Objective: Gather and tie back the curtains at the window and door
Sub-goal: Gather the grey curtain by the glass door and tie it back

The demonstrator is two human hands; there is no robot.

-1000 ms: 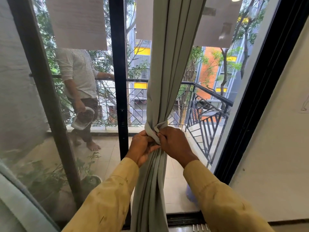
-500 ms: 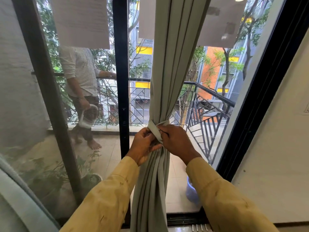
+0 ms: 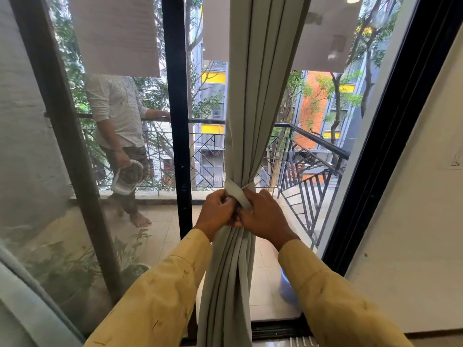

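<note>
A grey-green curtain hangs in front of the glass door, bunched into a narrow bundle at waist height. A tie-back band of the same cloth wraps round the bundle. My left hand grips the band's end on the left of the bundle. My right hand pinches the band on the right side, fingers curled. Both hands meet at the front of the bundle, just below the band. The band's ends are hidden between my fingers.
A black door frame stands left of the curtain, and a white wall rises on the right. A person holding a pale round object stands on the balcony outside by the railing. A second curtain edge shows at lower left.
Both hands have stayed on the band, working it at the front of the bundle. The person outside lowered the round object slightly.
</note>
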